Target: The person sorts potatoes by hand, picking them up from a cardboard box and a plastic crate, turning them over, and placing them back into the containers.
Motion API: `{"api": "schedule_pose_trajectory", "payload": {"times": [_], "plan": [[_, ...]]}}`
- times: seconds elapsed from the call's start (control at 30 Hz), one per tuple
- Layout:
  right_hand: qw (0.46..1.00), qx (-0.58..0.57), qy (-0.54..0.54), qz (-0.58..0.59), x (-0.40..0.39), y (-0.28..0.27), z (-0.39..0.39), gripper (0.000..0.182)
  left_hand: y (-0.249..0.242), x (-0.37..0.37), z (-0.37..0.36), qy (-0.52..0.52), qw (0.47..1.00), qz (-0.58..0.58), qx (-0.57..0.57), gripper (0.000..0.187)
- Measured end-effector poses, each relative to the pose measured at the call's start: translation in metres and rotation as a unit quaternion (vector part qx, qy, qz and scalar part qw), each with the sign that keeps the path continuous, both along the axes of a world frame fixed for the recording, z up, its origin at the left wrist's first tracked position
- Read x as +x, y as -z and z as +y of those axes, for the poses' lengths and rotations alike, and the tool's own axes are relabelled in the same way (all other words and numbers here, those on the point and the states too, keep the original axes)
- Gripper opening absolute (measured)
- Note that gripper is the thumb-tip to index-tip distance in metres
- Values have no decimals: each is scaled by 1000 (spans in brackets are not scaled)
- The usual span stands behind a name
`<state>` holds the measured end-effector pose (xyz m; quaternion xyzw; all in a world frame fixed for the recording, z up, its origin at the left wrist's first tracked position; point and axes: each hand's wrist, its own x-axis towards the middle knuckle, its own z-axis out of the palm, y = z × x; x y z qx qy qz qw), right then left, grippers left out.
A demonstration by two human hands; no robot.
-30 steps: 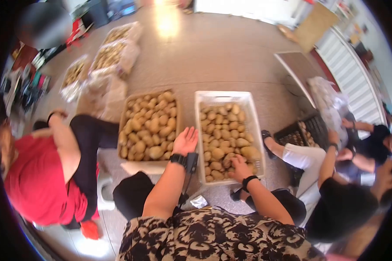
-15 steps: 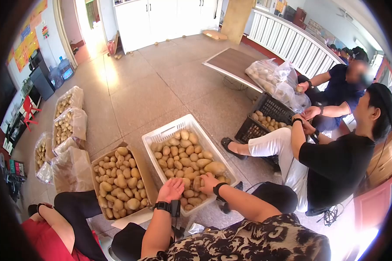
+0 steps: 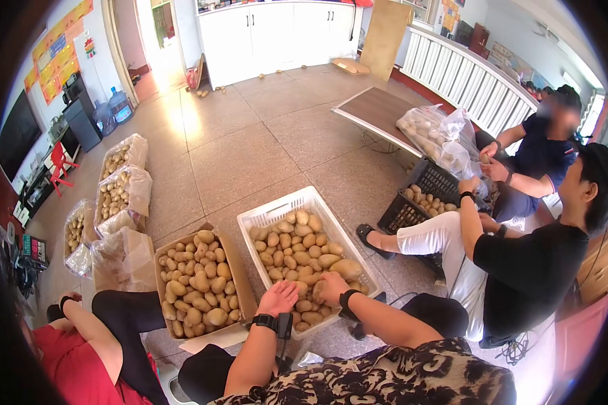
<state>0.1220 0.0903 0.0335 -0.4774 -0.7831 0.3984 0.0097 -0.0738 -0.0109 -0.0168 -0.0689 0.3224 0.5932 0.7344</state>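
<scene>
A white plastic crate (image 3: 275,205) filled with potatoes (image 3: 292,244) stands on the floor in front of me. Over its near left edge, my left hand (image 3: 278,299) is turned palm up with fingers spread, holding nothing. My right hand (image 3: 332,289) is over the near part of the crate, its fingers curled round a potato (image 3: 318,292). The hand itself partly hides that potato. Left of the crate, a cardboard box (image 3: 243,277) is heaped with potatoes too.
Further left are several plastic-lined boxes (image 3: 123,260), some with potatoes. On the right, two people sit by a black crate (image 3: 393,214) of potatoes. Behind it a low table (image 3: 378,111) bears a bag of potatoes (image 3: 422,128). A person in red (image 3: 81,358) sits at my left.
The view has shifted, so the scene lies lower and further right. My right hand keeps its hold on the potato, and my left stays palm up. The seated person in dark blue has brought their hands together.
</scene>
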Motion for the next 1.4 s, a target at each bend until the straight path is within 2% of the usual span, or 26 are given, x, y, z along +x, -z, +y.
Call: {"api": "schedule_pose_trajectory", "payload": {"times": [0.1,0.23,0.3,0.4,0.43,0.53,0.6,0.67,0.73,0.8,0.87,0.93,1.0,1.07,1.1,1.13,1.2,1.23,1.27,1.33,1.4], "plan": [[996,60,-19,65,-19,0,-3,55,-4,2,2,-3,1000,-3,-6,49],[985,58,-78,141,-51,-27,-14,55,-6,3,-1,-12,999,11,-31,47],[970,76,-141,181,-62,-44,-24,53,-3,-3,-5,15,999,-36,27,40],[953,41,-186,235,-67,-72,-35,52,-55,4,-5,-25,997,-61,26,30],[953,40,-188,233,-67,-71,-33,52,-51,1,-6,-28,997,-62,26,30],[954,31,-225,195,-58,-69,-27,52,-38,-12,-11,-89,993,-70,21,25],[963,114,-216,114,-42,-75,-26,53,-40,-26,-10,-120,982,-128,66,25],[963,160,-179,124,-27,-19,-15,52,-40,-40,-16,-137,974,-157,85,26],[976,133,-172,12,-21,-54,-21,53,-25,-56,-20,-184,962,-168,113,25],[976,158,-150,13,-10,-29,-16,55,-25,-66,-23,-254,954,-143,74,26],[972,170,-154,-51,-4,-21,-14,55,-20,-75,-29,-311,937,-139,72,28],[974,142,-166,-55,3,-4,-10,57,-10,-86,-37,-320,928,-168,90,38],[977,128,-162,-55,0,4,-8,59,-12,-93,-40,-375,914,-145,62,44],[981,7,-174,-81,1,1,-10,65,-15,-100,-43,-444,884,-147,10,46],[986,-50,-145,-70,0,1,-14,69,-14,-104,-46,-464,872,-156,16,47],[985,-50,-148,-74,4,7,-14,69,-13,-106,-47,-466,870,-159,15,47],[983,10,-166,-77,7,21,-15,72,-10,-113,-48,-541,830,-132,4,47],[983,9,-166,-80,10,24,-15,72,-3,-119,-53,-538,828,-152,44,43],[981,18,-173,-83,8,23,-15,74,-15,-120,-54,-537,828,-153,43,43],[980,25,-179,-88,8,17,-18,75,-35,-117,-57,-600,792,-110,5,36],[978,10,-180,-104,4,9,-20,78,-31,-125,-60,-603,791,-101,21,32]]}}
